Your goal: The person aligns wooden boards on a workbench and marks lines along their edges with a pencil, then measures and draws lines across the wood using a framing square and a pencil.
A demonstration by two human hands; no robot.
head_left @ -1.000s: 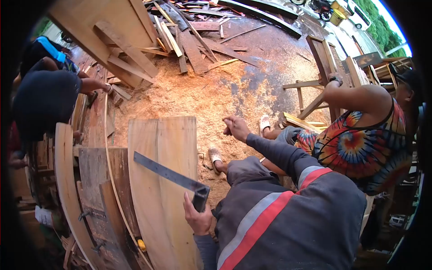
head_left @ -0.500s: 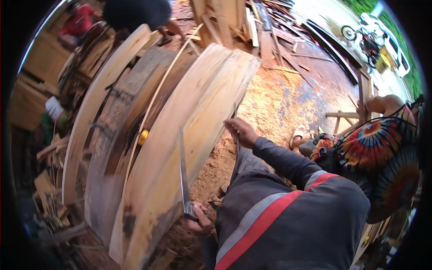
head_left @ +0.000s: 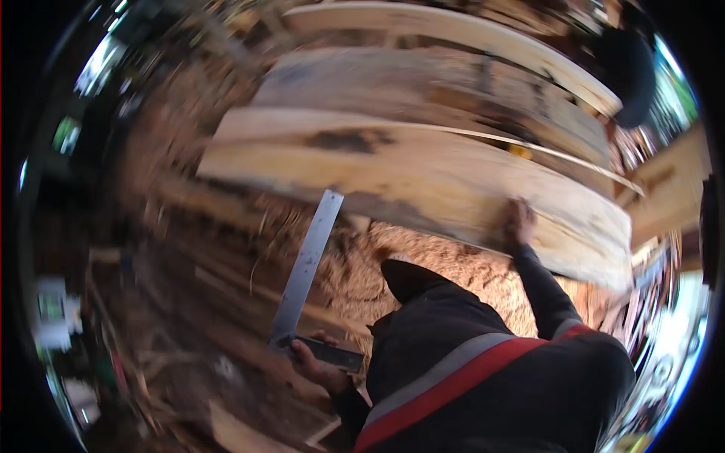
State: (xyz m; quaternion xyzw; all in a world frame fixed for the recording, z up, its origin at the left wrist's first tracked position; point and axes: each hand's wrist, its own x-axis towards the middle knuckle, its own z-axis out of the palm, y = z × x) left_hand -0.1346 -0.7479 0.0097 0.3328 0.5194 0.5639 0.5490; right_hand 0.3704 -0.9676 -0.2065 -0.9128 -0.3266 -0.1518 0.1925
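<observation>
My left hand (head_left: 321,368), low in the view, is closed around the dark stock of a try square (head_left: 308,260). The square's long metal blade points up toward the near edge of a wide pale plank (head_left: 423,170) with dark stains. On the plank's right part, close to its near edge, rests my right hand (head_left: 519,223). It looks flat, with nothing seen in it, though motion blurs the fingers. A thin light strip (head_left: 574,156) runs along the plank's far side, and a small yellow object (head_left: 519,152) lies beside it.
Behind the plank lie a greyish board (head_left: 340,75) and a long pale board (head_left: 423,19). A person in dark clothing (head_left: 627,72) is at the upper right. Sawdust (head_left: 423,253) covers the ground in front; wood pieces (head_left: 226,283) lie blurred at left.
The view has swung left, so the planks now lie across it. My right hand has moved from the plank's edge onto its top. The square stays in my left hand, its blade now seen broadside.
</observation>
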